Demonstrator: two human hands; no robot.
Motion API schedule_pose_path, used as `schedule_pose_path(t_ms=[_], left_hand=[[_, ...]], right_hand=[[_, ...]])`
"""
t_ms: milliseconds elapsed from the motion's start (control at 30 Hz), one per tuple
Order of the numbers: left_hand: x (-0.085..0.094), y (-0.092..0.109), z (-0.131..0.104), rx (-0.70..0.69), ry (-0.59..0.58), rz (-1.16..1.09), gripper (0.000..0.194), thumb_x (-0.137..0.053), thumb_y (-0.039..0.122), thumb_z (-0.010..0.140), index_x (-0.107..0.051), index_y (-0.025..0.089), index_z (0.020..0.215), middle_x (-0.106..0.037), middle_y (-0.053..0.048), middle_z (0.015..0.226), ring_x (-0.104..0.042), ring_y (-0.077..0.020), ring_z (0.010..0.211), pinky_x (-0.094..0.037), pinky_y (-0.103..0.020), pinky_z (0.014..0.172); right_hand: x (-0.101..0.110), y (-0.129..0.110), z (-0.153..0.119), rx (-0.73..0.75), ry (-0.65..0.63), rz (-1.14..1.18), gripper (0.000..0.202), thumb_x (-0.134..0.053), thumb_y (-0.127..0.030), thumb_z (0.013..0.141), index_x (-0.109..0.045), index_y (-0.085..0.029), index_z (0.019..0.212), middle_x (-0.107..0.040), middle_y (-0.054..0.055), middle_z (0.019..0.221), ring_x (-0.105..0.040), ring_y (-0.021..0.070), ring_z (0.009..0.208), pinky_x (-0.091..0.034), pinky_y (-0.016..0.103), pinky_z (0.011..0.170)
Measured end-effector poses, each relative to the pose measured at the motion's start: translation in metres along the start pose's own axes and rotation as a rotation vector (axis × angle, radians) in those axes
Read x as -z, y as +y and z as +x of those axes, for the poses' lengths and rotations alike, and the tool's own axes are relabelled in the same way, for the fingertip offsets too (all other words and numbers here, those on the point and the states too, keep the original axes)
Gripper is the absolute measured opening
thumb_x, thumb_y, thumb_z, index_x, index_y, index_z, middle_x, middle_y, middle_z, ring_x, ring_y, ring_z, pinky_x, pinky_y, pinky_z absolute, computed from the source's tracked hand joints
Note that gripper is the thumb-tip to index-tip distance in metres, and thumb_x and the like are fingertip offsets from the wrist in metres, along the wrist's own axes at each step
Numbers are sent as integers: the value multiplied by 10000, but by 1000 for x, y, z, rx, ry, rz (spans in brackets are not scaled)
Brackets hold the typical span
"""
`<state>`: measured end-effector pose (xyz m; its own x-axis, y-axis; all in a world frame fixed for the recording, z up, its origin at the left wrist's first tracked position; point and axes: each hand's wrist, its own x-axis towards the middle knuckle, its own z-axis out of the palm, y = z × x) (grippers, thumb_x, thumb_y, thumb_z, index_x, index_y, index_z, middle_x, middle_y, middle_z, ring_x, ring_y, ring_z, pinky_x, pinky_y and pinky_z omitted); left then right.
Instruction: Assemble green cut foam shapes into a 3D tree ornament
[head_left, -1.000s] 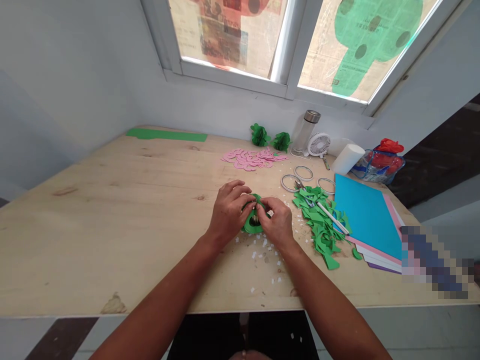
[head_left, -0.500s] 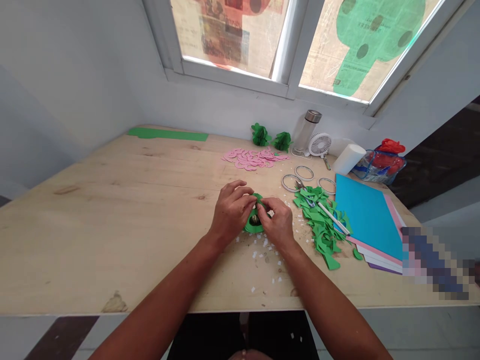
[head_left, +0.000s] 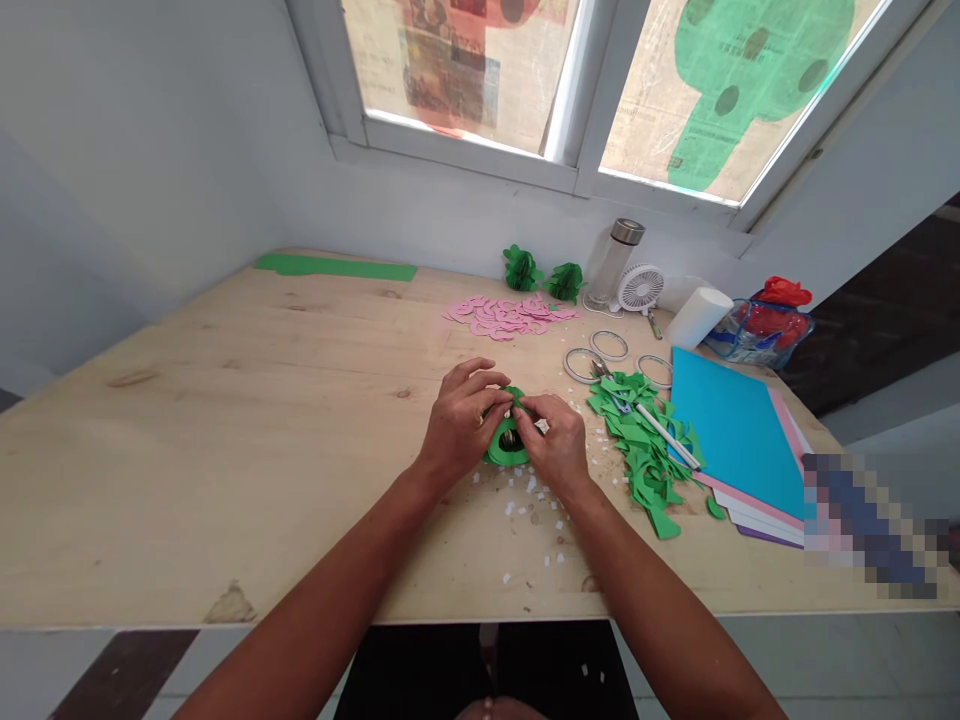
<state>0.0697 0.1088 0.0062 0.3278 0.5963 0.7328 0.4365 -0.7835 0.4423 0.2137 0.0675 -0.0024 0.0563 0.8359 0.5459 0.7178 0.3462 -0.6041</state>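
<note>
left hand (head_left: 463,418) and right hand (head_left: 556,438) pinch the green ring (head_left: 508,455) between fingertips, near the table's (head_left: 285,480) front edge, just beside green scraps (head_left: 646,460).

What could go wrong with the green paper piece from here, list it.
The green paper piece might crease or tear, pinched by the left hand and right hand. White scraps lying near it might cling to it. The white pen, lying across loose green offcuts, could roll.
</note>
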Motion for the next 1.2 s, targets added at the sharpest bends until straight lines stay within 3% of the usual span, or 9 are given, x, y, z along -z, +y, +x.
schedule_pose_path(t_ms=[600,1200], left_hand=[[0,0,2,117,24,-135,72,-568,161,820,-627,198,840,-689,-62,976,-517,-235,1136,-455,-435,966],[-1,1,0,135,12,-105,102,-553,146,806,-581,210,732,-687,-54,967,-509,-245,1145,-437,-462,970]], right_hand=[[-1,-4,0,-122,60,172,178,-538,-258,817,-683,-165,859,-703,74,809,-627,181,720,-500,305,694],[-4,-4,0,-201,52,204,166,-548,-256,788,-698,-192,820,-708,41,765,-615,161,674,-500,277,671]])
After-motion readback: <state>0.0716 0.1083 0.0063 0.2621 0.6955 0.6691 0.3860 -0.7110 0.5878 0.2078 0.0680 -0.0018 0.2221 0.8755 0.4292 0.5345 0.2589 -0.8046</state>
